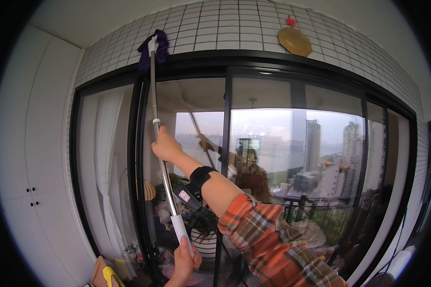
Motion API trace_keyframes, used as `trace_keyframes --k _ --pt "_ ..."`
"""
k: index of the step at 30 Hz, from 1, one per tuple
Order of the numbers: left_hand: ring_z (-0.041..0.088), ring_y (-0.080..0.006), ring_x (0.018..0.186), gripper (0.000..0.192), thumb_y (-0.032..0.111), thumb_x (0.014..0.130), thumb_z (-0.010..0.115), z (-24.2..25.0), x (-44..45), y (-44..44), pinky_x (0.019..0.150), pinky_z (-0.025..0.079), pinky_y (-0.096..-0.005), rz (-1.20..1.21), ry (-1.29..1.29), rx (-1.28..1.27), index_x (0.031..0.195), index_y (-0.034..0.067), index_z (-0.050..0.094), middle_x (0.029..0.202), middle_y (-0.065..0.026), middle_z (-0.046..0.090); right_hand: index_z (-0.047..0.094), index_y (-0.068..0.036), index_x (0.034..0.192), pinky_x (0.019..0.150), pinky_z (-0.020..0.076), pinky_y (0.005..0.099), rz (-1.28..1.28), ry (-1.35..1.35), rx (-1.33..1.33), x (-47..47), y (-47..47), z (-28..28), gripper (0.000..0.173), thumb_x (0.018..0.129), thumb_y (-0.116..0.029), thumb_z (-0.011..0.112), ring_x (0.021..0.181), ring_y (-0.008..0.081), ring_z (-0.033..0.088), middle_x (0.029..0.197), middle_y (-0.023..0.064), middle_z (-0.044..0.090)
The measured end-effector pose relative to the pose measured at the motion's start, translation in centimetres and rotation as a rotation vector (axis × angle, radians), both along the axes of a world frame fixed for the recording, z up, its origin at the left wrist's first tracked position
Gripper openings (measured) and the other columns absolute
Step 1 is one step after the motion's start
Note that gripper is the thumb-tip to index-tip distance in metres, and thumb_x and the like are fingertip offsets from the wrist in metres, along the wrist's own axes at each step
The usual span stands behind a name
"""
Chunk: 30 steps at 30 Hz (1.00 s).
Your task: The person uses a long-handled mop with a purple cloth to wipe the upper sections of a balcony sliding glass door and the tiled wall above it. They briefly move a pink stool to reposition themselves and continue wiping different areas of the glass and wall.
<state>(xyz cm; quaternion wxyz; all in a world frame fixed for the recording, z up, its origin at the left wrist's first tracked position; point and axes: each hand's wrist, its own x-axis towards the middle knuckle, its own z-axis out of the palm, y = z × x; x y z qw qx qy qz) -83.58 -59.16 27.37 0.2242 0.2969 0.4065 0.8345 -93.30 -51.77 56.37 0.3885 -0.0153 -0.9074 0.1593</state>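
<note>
A telescopic metal pole (pixel 169 192) rises steeply before me, topped by a white head (pixel 152 45) with a dark purple cloth (pixel 161 41) on it. The cloth rests against the white wall tiles (pixel 208 34) and overlaps the black top frame of a sliding glass door (pixel 258 57). My right hand (pixel 168 146) is closed around the pole's middle, just below a white collar (pixel 156 121). Lower down, my left hand (pixel 186 257) grips the white handle (pixel 179 226). A black strap (pixel 200 175) with a dark device (pixel 186 196) is on my right forearm, below a rolled plaid sleeve (pixel 269 233).
A brass octagonal plaque (pixel 295 41) with a red knot hangs above the door. White cupboards (pixel 39 125) line the left. A striped plant pot (pixel 205 245) shows low down in the doorway area. At bottom left is a yellow item (pixel 111 276). Glass panes reflect buildings and my arm.
</note>
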Motion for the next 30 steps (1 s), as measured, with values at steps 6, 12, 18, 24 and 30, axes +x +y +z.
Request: trace_keyframes --k 6,12,18,24,30 --pt "0.035 -0.0127 0.034 0.049 0.05 0.095 0.035 2.4 2.6 -0.1 0.033 0.026 -0.0256 -0.127 0.099 -0.011 0.077 0.006 0.041 0.047 -0.0041 0.036 0.037 0.002 0.112 0.081 0.0453 0.0471 -0.051 0.149 0.072 4.1 1.1 1.5 0.043 0.078 -0.02 0.051 0.092 0.0395 0.059 0.093 0.0251 0.061" --pt "0.037 -0.0118 0.034 0.045 0.046 0.095 0.039 6.6 4.3 2.1 0.033 0.027 -0.025 -0.179 0.2 -0.092 0.075 0.006 0.041 0.047 -0.0039 0.038 0.036 0.001 0.114 0.079 0.0467 0.0453 -0.08 0.223 -0.023 10.1 6.4 6.0 0.045 0.078 -0.021 0.05 0.092 0.0376 0.06 0.097 0.0243 0.061" --pt "0.036 -0.009 0.036 0.045 0.045 0.094 0.043 10.8 4.1 3.5 0.035 0.028 -0.024 -0.193 0.383 -0.146 0.07 0.007 0.042 0.048 -0.0009 0.039 0.042 0.005 0.108 0.079 0.0475 0.0449 -0.07 0.534 -0.019 14.6 11.0 9.9 0.041 0.077 -0.019 0.053 0.088 0.0411 0.06 0.093 0.0283 0.06" --pt "0.034 -0.0053 0.039 0.04 0.042 0.093 0.048 12.8 1.3 3.0 0.036 0.026 -0.0214 -0.111 0.36 -0.075 0.071 0.009 0.042 0.051 0.0036 0.037 0.035 0.008 0.11 0.078 0.0481 0.0439 -0.112 0.56 -0.111 13.9 11.3 12.0 0.042 0.079 -0.016 0.05 0.085 0.0397 0.062 0.091 0.0286 0.06" --pt "0.03 -0.0054 0.035 0.042 0.044 0.094 0.045 12.4 -2.0 2.0 0.034 0.022 -0.0217 -0.038 0.286 -0.015 0.071 0.009 0.044 0.048 0.0041 0.034 0.033 0.005 0.111 0.082 0.0476 0.0459 -0.094 0.442 -0.14 9.4 8.2 12.7 0.043 0.079 -0.017 0.051 0.094 0.0385 0.061 0.097 0.0286 0.059"
